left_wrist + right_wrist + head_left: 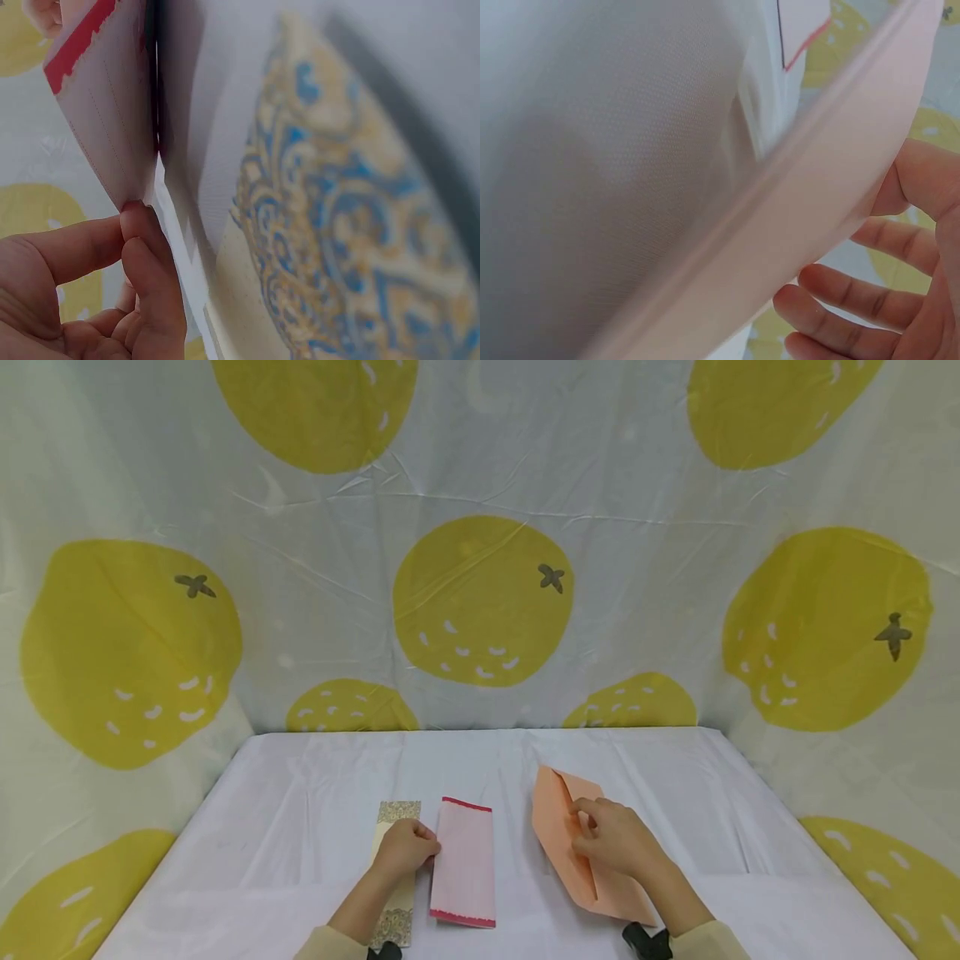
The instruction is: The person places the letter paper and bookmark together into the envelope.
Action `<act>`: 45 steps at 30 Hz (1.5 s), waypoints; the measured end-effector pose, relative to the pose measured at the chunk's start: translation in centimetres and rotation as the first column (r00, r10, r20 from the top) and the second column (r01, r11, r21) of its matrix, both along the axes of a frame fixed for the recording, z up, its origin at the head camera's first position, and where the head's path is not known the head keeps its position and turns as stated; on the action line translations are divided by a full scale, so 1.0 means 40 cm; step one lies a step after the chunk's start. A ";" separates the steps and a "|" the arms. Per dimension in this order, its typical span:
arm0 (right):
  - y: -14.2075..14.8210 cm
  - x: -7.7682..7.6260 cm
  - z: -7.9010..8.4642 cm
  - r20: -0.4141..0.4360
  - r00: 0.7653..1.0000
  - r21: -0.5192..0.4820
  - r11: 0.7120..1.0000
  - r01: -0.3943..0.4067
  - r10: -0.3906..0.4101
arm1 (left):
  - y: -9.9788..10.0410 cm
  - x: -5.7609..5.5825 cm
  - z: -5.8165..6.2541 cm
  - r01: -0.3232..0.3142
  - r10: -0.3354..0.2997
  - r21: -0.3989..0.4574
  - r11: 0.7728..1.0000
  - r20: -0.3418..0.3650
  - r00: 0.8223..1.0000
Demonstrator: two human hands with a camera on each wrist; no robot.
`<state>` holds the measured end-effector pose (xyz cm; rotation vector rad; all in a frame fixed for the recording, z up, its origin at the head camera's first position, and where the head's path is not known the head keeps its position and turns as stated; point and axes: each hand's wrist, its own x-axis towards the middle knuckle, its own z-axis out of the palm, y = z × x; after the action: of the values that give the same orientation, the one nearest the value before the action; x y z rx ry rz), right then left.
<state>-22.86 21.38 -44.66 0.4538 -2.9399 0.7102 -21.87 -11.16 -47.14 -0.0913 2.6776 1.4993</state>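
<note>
A pink folded paper [467, 864] with red top and bottom edges lies on the white cloth. My left hand [406, 847] pinches its left edge between thumb and forefinger, which the left wrist view shows close up. Beneath my left forearm is a cream strip [400, 812] with ornate ends, its pattern gold and blue in the left wrist view. To the right, a peach-coloured paper envelope [551, 831] lies slanted, its flap partly lifted. My right hand [617, 841] grips the flap's edge with thumb and forefinger; the other fingers are loosely bent below it.
A white cloth [300, 827] covers the table. Behind it and on both sides hang white curtains [637, 602] printed with large yellow lemons. Dark bands [647, 941] sit at both wrists by the beige sleeves.
</note>
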 end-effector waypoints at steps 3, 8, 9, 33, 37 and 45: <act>0.000 0.001 0.001 0.000 1.000 0.005 1.000 -0.002 0.002 | -0.007 0.000 -0.003 0.003 -0.003 0.017 1.000 0.010 1.000; 0.001 0.001 0.003 0.001 1.000 0.008 1.000 0.002 -0.002 | -0.016 -0.004 -0.010 0.009 -0.013 0.097 0.995 0.041 0.999; 0.002 0.001 0.003 0.002 1.000 0.007 1.000 0.003 -0.003 | -0.017 -0.005 -0.010 0.006 -0.011 0.116 0.993 0.049 0.999; 0.000 0.002 -0.001 -0.014 1.000 0.006 1.000 -0.010 0.010 | 0.039 0.000 0.056 0.034 -0.076 0.349 0.936 0.108 0.991; 0.000 0.003 -0.003 -0.017 1.000 0.010 1.000 -0.009 0.009 | 0.066 -0.003 0.069 0.047 -0.094 0.359 0.932 0.115 0.989; -0.004 0.004 0.000 -0.008 1.000 0.018 1.000 0.007 -0.007 | 0.127 -0.013 0.083 0.078 -0.130 0.394 0.916 0.108 0.986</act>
<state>-22.69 21.21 -44.67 0.4469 -2.9414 0.6797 -22.38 -6.06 -43.83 -0.0229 2.1961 1.8813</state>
